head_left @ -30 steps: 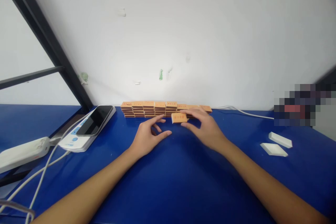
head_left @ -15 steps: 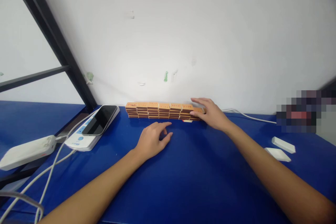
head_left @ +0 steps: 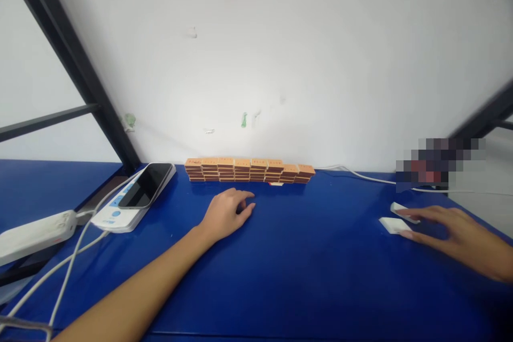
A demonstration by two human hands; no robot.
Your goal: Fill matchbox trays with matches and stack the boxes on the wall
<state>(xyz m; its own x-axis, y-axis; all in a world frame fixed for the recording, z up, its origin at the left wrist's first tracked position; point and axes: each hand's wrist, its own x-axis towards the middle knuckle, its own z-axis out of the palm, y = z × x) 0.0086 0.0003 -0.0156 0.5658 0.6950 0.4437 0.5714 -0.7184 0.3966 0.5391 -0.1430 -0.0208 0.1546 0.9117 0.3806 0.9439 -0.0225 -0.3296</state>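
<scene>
The right hand is at the far right of the bench, over two white pieces lying side by side. Its fingers are spread: the index finger reaches over the far piece, while the thumb comes to the edge of the near piece. That spread seems to suit straddling the pair from the side. Neither piece looks lifted, and I cannot tell how firmly the fingers press.

The left hand is low over the middle of the bench, fingers loosely curled, thumb apart from the index, holding nothing. The forearm lies along the bench, so the pose reads as resting, just in front of the boxes without touching them.

The boxes stand in a long row near the foot of the wall, stacked flat on their broad faces with dark sides outward, probably because that way they sit most steadily. The two stacks at the right end are lower than the rest. A small red-and-white bit shows at the row's foot, too small to make out.

At the left, a phone lies on a white slab, apparently using it as a raised shelf, well apart from the boxes. Cables run beside it.
</scene>
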